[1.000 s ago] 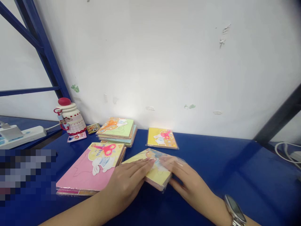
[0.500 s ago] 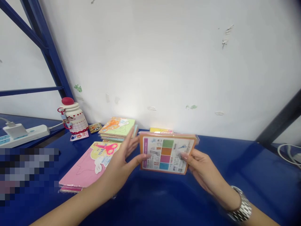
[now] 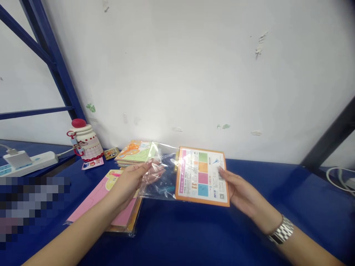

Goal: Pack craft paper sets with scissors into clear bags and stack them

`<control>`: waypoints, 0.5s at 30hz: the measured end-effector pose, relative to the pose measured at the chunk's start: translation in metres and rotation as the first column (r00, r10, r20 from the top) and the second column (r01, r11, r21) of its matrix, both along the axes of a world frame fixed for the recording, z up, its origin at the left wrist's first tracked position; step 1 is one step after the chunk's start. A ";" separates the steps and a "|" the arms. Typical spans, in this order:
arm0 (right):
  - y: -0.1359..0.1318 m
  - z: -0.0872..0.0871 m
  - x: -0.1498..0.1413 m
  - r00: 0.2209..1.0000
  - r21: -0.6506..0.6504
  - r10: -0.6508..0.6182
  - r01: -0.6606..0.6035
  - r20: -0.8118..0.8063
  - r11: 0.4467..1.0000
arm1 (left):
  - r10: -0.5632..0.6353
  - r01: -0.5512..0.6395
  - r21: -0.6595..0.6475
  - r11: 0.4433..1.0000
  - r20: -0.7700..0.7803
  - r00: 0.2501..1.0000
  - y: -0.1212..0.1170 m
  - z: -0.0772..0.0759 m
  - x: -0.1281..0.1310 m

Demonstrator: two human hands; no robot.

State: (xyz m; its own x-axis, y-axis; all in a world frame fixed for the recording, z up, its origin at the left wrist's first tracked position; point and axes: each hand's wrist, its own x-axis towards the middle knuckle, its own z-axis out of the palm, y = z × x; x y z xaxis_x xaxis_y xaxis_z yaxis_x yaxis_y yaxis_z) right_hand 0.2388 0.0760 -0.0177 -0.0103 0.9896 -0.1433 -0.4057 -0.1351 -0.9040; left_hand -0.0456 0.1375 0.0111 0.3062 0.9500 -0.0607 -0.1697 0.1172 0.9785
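My left hand [image 3: 135,177] pinches the left part of a clear plastic sleeve [image 3: 163,170]. A small blue item [image 3: 168,189], blurred, shows through the film. On the right, my right hand [image 3: 245,194] grips the edge of an orange-bordered paper booklet [image 3: 203,176] printed with green, orange, pink and blue squares, thumb in front and fingers behind. The booklet's left edge meets the sleeve; how much of it is inside I cannot tell. Below my left forearm lies a stack of pink-covered packs [image 3: 93,195], partly hidden by the arm.
Behind my left hand is a second stack of craft packs [image 3: 134,151] with an orange scissors picture. A white bottle with a red lid [image 3: 90,142], a pink packet [image 3: 93,163], a small gold packet [image 3: 111,153] and a power strip [image 3: 44,159] stand at left. A white wall backs the blue table [image 3: 263,177].
My left hand has moved from the booklet's edge onto the plastic sleeve, which now stretches out to the left of the booklet. My right hand keeps its hold on the booklet.
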 end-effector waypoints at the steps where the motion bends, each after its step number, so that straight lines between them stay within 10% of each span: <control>1: 0.002 0.003 0.006 1.000 -0.006 -0.030 0.030 0.010 1.000 | 0.022 -0.020 0.036 0.999 -0.049 0.999 0.005 0.003 -0.004; 9: 0.003 0.013 0.028 0.948 -0.059 -0.302 0.308 0.102 0.949 | 0.371 -0.265 0.368 0.891 -0.255 0.893 0.025 0.003 -0.018; 12: -0.002 0.017 0.019 0.914 -0.006 -0.390 0.393 0.109 0.919 | 0.624 -0.208 0.739 0.641 -0.344 0.702 0.021 0.001 -0.015; 15: -0.008 0.020 0.008 0.898 0.060 -0.429 0.425 0.099 0.903 | 0.802 0.227 0.916 0.330 -0.399 0.444 0.015 -0.003 -0.012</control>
State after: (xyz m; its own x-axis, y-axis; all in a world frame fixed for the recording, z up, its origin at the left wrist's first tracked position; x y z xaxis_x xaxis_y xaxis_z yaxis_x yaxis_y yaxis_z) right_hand 0.2463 0.0683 0.0025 0.4278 0.9000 -0.0838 -0.3174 0.0627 -0.9462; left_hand -0.0578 0.1525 0.0082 0.2991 0.5896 0.7503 0.7993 -0.5843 0.1405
